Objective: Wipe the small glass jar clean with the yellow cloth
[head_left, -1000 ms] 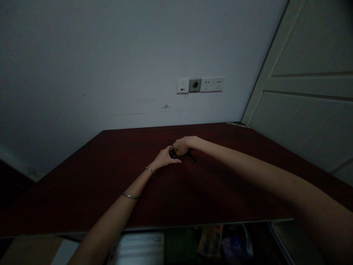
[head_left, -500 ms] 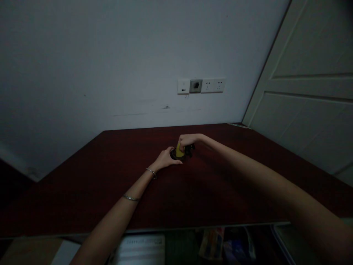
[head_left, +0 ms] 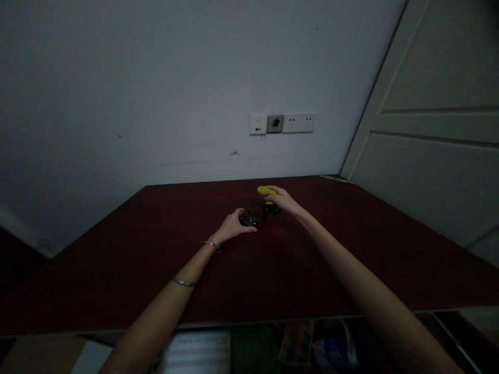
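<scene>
My left hand [head_left: 233, 225] curls around the left side of a small round glass dish [head_left: 250, 218], thumb and fingers on its rim. The dish stands on the dark red tabletop [head_left: 218, 280]. Just beyond it and to the right, my right hand [head_left: 281, 199] is closed on a yellow, rounded, sponge-like piece [head_left: 266, 191], held above the table. Below those fingers shows a small black object [head_left: 270, 209], close to the dish's right side. Whether it touches the hand or the yellow piece, I cannot tell.
A pale wall with a row of sockets [head_left: 283, 123] rises behind the table. At the right stands a white panelled door [head_left: 436, 119]. Under the table's front edge lie a whitish ribbed object [head_left: 197, 353] and several packages [head_left: 296, 343].
My right hand has lifted the yellow piece out of the glass dish and moved slightly right, turning over. My left hand keeps its hold on the dish.
</scene>
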The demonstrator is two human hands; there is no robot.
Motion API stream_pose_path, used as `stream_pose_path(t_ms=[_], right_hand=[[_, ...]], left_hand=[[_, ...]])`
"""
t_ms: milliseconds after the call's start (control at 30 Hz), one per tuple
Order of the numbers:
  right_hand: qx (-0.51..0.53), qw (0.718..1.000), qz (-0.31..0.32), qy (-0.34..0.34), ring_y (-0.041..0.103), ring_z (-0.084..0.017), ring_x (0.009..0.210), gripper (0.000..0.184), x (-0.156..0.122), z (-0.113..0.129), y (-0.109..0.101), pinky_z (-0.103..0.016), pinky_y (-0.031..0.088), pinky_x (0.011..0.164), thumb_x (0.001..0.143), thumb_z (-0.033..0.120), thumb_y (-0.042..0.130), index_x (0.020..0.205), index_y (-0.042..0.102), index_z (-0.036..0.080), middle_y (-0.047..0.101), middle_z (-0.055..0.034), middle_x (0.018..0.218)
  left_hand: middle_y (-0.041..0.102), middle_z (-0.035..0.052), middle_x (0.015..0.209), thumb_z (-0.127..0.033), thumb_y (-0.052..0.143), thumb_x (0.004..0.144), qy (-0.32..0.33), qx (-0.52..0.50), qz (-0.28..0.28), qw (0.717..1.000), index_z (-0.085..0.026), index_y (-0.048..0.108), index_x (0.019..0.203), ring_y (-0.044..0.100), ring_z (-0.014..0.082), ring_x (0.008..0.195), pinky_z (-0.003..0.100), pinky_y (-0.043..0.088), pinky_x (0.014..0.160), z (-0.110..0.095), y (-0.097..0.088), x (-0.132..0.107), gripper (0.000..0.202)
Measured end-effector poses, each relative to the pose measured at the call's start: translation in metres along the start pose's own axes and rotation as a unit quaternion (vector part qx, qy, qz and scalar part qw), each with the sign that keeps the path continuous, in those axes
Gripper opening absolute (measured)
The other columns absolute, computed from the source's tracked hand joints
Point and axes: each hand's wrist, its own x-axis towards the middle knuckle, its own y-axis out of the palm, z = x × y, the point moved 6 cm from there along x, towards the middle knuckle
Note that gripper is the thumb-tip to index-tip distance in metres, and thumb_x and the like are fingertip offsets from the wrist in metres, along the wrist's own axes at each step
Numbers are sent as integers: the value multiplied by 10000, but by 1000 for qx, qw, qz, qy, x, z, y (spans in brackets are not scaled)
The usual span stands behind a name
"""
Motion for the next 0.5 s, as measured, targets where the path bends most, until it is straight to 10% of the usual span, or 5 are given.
stream_pose_path(t_ms=[500], right_hand=[[97, 985, -131, 48, 619, -245, 1021, 676, -19, -48, 5, -408, 485, 875, 688, 204, 582, 1330, 370, 191, 612, -113, 1201]], left_hand=[[430, 222, 1386, -458, 804, 579, 6, -102, 24, 994, -115, 154, 1433, 440, 321, 1271, 451, 308, 1081, 9, 9, -2, 1127]])
